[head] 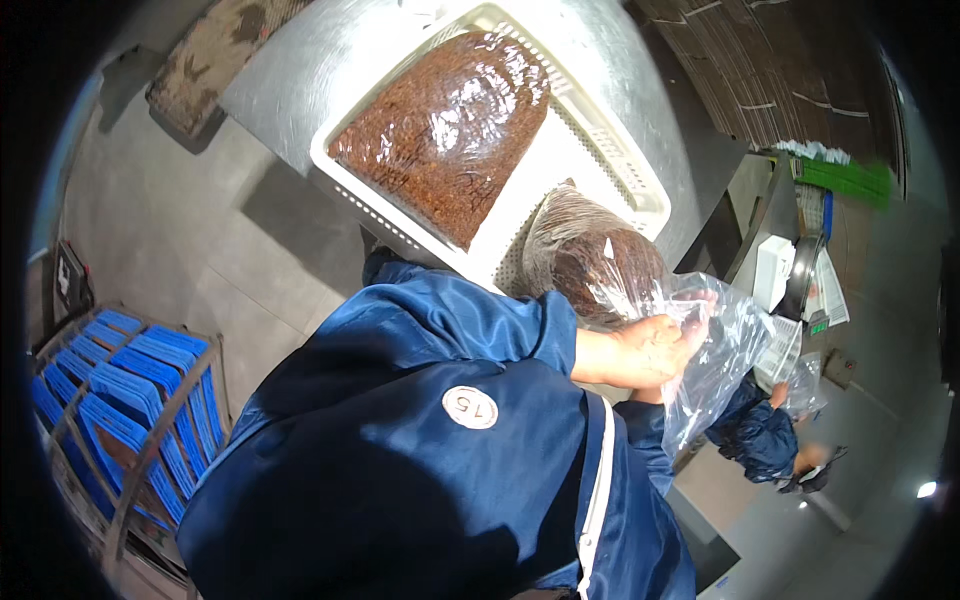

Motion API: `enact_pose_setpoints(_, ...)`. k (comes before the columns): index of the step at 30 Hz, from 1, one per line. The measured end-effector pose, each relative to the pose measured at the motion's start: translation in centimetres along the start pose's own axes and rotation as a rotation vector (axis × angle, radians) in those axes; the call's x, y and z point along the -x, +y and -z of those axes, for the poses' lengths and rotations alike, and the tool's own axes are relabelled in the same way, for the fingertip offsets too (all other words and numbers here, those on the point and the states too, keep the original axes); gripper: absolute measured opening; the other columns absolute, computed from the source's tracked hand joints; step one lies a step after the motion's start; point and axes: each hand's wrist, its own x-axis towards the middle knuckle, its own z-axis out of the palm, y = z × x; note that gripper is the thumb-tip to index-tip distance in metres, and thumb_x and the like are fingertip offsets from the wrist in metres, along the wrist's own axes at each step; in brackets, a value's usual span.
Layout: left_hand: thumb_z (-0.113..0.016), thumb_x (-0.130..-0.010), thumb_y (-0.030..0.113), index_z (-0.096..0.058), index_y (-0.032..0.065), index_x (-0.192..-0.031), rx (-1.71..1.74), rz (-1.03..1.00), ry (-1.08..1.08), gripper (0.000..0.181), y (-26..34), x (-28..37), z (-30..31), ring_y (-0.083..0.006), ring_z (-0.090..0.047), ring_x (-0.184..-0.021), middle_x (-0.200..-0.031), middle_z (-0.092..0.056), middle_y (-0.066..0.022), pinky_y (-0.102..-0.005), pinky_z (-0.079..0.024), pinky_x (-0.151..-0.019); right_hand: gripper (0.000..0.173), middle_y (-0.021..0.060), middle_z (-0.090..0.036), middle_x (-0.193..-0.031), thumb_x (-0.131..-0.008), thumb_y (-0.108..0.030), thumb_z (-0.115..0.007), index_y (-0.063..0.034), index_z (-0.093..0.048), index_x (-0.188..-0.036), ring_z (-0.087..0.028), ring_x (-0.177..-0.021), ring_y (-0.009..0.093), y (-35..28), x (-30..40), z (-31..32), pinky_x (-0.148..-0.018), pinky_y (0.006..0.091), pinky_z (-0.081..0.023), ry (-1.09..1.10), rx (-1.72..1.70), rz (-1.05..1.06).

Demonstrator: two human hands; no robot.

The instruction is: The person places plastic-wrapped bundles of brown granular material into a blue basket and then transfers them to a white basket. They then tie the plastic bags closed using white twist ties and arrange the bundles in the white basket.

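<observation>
My left hand (637,351) reaches across from the left and grips the gathered neck of a clear plastic bag (720,337). Close against it, my right hand (696,324) is partly covered by the film and also has hold of the bag's neck. The loose, open end of the film spreads out to the right. Dark brown contents (607,262) fill the bag's body, which leans in the near right corner of a white perforated plastic crate (577,161). Beside it lies a larger, flattened clear bag of brown crumbly material (450,127), filling the crate's left side.
The crate rests on a metal table (285,90). A wheeled rack of blue trays (135,397) stands at lower left. Stacked cardboard (757,67) is at upper right, with a green crate (847,180) below it. Another person (765,435) handles clear film at right.
</observation>
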Motion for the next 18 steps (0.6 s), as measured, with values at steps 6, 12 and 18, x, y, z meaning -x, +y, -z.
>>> enact_pose_setpoints(6, -0.057, -0.084, 0.021, -0.061, 0.0136, -0.083, -0.173, -0.038, 0.037, 0.008, 1.0, -0.6, -0.1, -0.0227, -0.056, -0.086, -0.085, -0.059, -0.0027, -0.0369, -0.044, -0.081, 0.035, 0.0016, -0.067, -0.110, -0.099, -0.028, -0.070, -0.0084, -0.059, -0.126, -0.063, -0.096, 0.011, -0.9, 3.0, 1.5, -0.087, 0.0272, -0.054, 0.103, 0.071, 0.008)
enact_pose_setpoints(12, -0.052, -0.099, 0.039, -0.050, 0.0152, -0.072, -1.115, -0.265, -0.016, 0.037, 5.0, -1.2, -1.9, -0.0233, -0.053, -0.080, -0.075, -0.052, -0.0036, -0.0334, -0.045, -0.077, 0.036, 0.0029, -0.066, -0.113, -0.100, -0.028, -0.068, -0.0076, -0.058, -0.128, -0.062, -0.100, 0.012, -1.2, 4.0, 1.5, -0.089, 0.0283, -0.053, 0.119, 0.134, 0.000)
enact_pose_setpoints(18, -0.061, -0.074, 0.029, -0.071, 0.0158, -0.073, 1.031, 0.043, 0.070, 0.017, 4.3, -0.6, 0.0, -0.0197, -0.056, -0.088, -0.093, -0.066, -0.0043, -0.0408, -0.039, -0.082, 0.036, 0.0041, -0.065, -0.116, -0.101, -0.028, -0.066, -0.0067, -0.057, -0.129, -0.061, -0.104, 0.014, -2.0, 6.2, 2.3, -0.092, 0.0295, -0.051, 0.174, 0.163, -0.001)
